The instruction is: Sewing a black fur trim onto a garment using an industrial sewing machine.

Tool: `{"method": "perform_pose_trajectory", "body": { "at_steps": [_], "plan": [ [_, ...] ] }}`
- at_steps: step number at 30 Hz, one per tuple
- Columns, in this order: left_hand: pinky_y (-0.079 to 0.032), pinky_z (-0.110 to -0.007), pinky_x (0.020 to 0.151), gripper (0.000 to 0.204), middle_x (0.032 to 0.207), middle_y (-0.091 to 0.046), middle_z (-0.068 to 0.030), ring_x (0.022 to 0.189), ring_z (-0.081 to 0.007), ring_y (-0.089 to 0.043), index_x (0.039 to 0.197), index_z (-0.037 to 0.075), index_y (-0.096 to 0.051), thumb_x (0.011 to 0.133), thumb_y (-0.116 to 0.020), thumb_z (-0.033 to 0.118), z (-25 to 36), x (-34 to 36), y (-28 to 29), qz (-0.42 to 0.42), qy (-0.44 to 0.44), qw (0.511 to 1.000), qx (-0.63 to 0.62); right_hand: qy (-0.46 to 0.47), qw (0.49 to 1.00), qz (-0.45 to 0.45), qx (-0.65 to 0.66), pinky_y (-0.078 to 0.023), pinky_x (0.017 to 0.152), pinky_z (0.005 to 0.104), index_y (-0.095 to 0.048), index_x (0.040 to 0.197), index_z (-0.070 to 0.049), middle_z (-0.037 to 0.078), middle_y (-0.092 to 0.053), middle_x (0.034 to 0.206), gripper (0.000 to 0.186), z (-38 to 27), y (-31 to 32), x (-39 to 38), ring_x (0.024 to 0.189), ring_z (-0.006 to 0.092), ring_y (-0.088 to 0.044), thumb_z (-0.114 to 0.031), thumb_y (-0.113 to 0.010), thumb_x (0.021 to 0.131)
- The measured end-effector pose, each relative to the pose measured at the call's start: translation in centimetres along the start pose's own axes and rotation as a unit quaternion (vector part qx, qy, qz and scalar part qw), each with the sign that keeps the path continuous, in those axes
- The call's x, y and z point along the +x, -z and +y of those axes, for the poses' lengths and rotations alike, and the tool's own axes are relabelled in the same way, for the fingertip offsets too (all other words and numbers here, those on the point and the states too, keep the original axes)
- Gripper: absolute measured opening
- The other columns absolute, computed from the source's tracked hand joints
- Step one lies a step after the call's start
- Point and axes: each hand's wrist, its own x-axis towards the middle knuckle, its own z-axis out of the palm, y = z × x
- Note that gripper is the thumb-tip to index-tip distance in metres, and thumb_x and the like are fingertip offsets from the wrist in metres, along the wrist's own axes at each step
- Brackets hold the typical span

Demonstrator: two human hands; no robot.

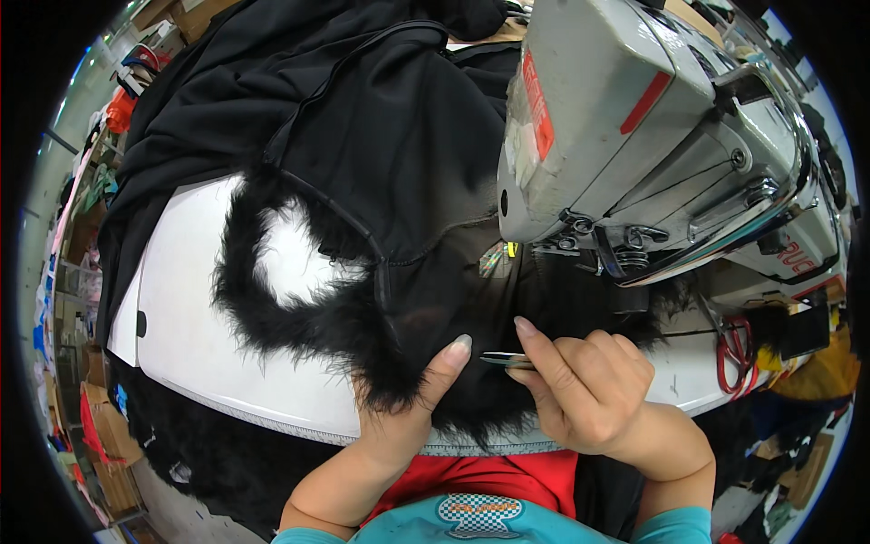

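A black garment (390, 136) with a fluffy black fur trim (237, 263) lies across the white table, part of it under the sewing machine head. Near the table's front edge, my left hand (408, 412) is closed on the fur-trimmed edge, its thumb on top of the black fabric. Just to its right, my right hand (584, 385) pinches small thread snips (506, 359), whose thin metal blades point left toward my left thumb. Most of the snips' handle is hidden inside my fingers.
A grey sewing machine (598, 100) fills the upper right, threads running down its side. Red-handled scissors (736, 354) lie on the right side of the white table (190, 299). A measuring tape strip (308, 433) runs along its front edge. Shelves with boxes and fabric stand at the left.
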Motion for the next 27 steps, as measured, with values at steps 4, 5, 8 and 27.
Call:
{"method": "perform_pose_trajectory", "body": {
  "at_steps": [4,5,8,27],
  "plan": [
    [-0.043,-0.026,0.075,0.026,0.09,-0.059,-0.0078,0.081,-0.0147,-0.055,0.094,-0.003,-0.056,0.073,-0.065,0.008,-0.17,0.01,0.02,0.005,-0.021,1.0,0.006,0.002,1.0,-0.007,-0.004,-0.024,0.038,0.0226,-0.065,0.089,-0.002,-0.001,-0.042,0.057,0.03,-0.02,0.14,0.05,0.045,0.0101,-0.037,-0.015,-0.064,0.062],
    [-0.043,-0.026,0.075,0.026,0.09,-0.059,-0.0078,0.081,-0.0148,-0.055,0.095,-0.003,-0.056,0.073,-0.065,0.008,-0.2,-0.01,0.02,0.007,-0.026,1.0,0.016,0.002,1.0,-0.007,-0.004,-0.024,0.038,0.0226,-0.065,0.089,-0.002,-0.001,-0.042,0.057,0.03,-0.01,0.18,0.07,0.045,0.0101,-0.037,-0.015,-0.064,0.062],
    [-0.043,-0.026,0.074,0.026,0.089,-0.059,-0.008,0.08,-0.0149,-0.055,0.094,-0.003,-0.056,0.073,-0.066,0.009,-0.17,-0.03,-0.04,0.012,-0.03,0.999,0.023,0.01,1.0,-0.012,-0.007,-0.024,0.038,0.0224,-0.065,0.089,-0.002,-0.001,-0.042,0.057,0.03,-0.01,0.27,0.12,0.045,0.01,-0.037,-0.015,-0.064,0.062],
    [-0.043,-0.025,0.072,0.022,0.084,-0.06,-0.0078,0.076,-0.0152,-0.055,0.089,-0.002,-0.058,0.073,-0.066,0.011,-0.11,0.09,0.04,0.001,-0.032,0.997,0.064,0.062,0.996,0.011,-0.069,-0.019,0.04,0.0215,-0.067,0.084,-0.004,-0.003,-0.042,0.059,0.029,-0.07,-0.08,0.03,0.045,0.0084,-0.032,-0.01,-0.064,0.056]
  ]
}}
